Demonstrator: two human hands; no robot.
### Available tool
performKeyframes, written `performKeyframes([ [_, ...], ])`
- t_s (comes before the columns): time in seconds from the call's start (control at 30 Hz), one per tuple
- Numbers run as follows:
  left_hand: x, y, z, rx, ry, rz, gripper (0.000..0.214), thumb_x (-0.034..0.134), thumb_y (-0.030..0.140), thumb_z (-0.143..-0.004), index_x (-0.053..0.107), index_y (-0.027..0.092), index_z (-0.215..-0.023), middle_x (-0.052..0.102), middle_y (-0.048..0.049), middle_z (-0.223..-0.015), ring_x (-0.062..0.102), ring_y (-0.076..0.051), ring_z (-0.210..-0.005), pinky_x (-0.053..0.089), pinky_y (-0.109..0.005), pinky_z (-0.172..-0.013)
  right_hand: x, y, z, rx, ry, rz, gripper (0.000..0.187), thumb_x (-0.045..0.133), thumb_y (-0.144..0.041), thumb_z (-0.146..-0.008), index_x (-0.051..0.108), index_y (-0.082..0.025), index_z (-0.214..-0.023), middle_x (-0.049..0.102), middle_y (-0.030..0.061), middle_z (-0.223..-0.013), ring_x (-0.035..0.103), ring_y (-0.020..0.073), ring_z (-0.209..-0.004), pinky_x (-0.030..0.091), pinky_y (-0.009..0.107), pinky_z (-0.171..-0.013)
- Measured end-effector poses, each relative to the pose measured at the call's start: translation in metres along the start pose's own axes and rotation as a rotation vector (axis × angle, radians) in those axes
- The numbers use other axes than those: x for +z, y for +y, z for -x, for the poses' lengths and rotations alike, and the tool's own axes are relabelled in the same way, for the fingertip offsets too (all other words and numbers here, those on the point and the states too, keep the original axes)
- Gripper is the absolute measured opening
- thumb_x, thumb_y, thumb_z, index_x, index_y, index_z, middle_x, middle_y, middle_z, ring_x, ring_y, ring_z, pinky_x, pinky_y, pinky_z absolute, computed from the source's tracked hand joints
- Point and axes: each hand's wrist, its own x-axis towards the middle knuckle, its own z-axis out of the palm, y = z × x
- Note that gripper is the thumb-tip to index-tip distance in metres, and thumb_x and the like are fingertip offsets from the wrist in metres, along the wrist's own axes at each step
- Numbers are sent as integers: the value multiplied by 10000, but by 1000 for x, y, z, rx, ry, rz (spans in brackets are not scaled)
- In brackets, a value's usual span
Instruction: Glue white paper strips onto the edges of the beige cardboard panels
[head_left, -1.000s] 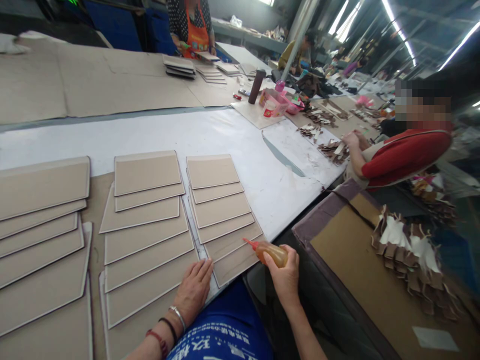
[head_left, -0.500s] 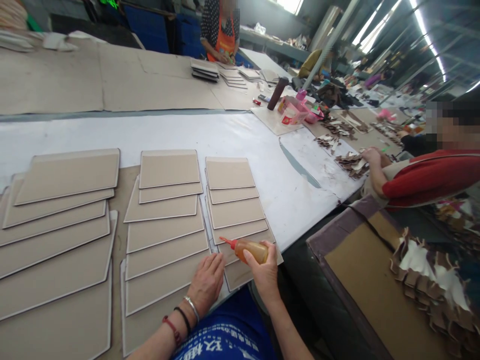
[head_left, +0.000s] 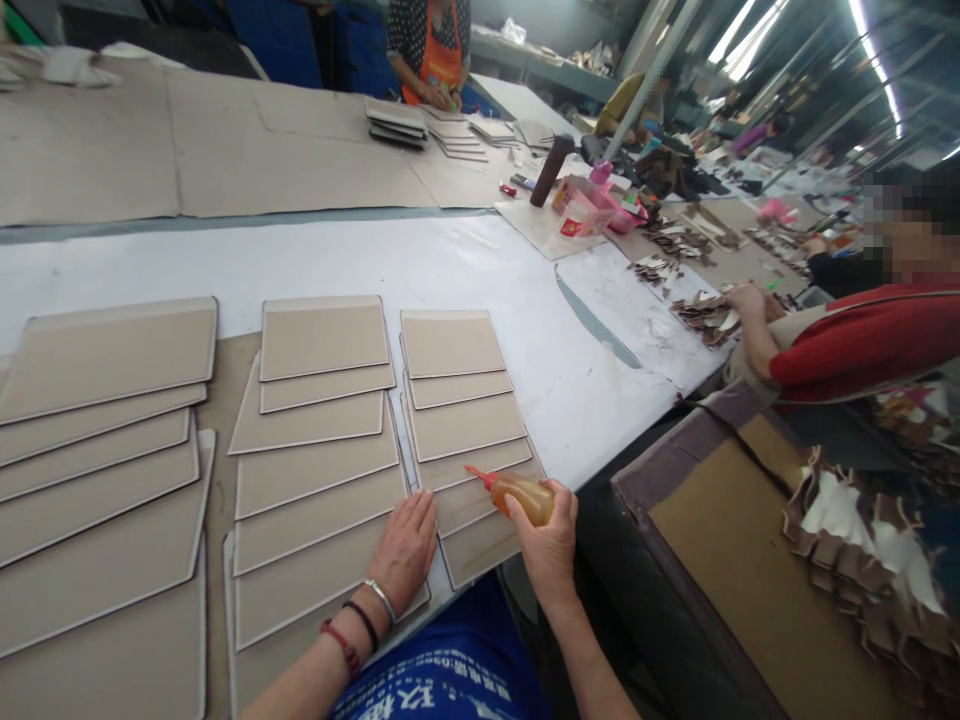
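Observation:
My right hand (head_left: pixel 550 545) grips a small squeeze bottle of amber glue (head_left: pixel 521 493) with a red nozzle pointing left, over the right column of overlapped beige panels (head_left: pixel 459 420). My left hand (head_left: pixel 406 550) lies flat, fingers stretched, on the lowest panels of the middle column (head_left: pixel 315 470). A third, wider column of panels (head_left: pixel 97 450) lies at the left. All panels have pale edges and lie fanned on the table.
White paper (head_left: pixel 450 270) covers the table beyond the panels. A person in red (head_left: pixel 855 340) works at the right with small leather pieces (head_left: pixel 705 315). A cardboard-topped box (head_left: pixel 750 560) with stacked pieces stands at my right. Another person in an orange apron (head_left: pixel 431 50) stands far back.
The bottle moved left over the right column, then drew back slightly to the right. My left hand stayed flat on the middle column. The view shifted a little.

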Motion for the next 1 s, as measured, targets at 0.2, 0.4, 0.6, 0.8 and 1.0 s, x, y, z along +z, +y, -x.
performKeyframes([
  [0.2,1,-2,2,40,28,-32,359,373,163,-829,511,94,-1154,560,-159,-1198,477,-259,-1146,410,-432,-950,-18,20,-21,-10,129,67,406,630,-389,-693,466,-209,-1018,458,49,-964,516,213,-894,427,362,-826],
  [0.4,3,-2,3,38,36,-35,361,361,164,-832,511,110,-1156,553,-153,-1210,473,-257,-1153,413,-430,-951,-33,34,-37,-12,222,144,414,626,-422,-684,481,-196,-1000,467,69,-953,492,236,-897,417,378,-807],
  [0.6,7,-2,5,34,42,-31,387,363,155,-822,483,126,-1189,538,-150,-1232,462,-257,-1166,403,-437,-959,-27,27,-26,12,193,80,430,627,-426,-674,475,-198,-1005,468,70,-971,500,233,-906,417,384,-821],
  [0.8,4,1,2,28,10,-49,367,360,153,-818,513,96,-1146,553,-166,-1207,478,-271,-1153,423,-445,-938,3,-3,-7,143,-5,-174,459,647,-417,-654,449,-213,-1015,497,46,-982,517,209,-907,435,362,-824],
  [1.0,-2,4,-2,-22,-50,42,374,371,142,-810,514,127,-1156,546,-160,-1219,472,-276,-1163,430,-465,-933,36,-30,-19,22,-74,-182,426,643,-374,-661,445,-214,-1002,480,50,-1005,492,211,-957,416,366,-858],
])
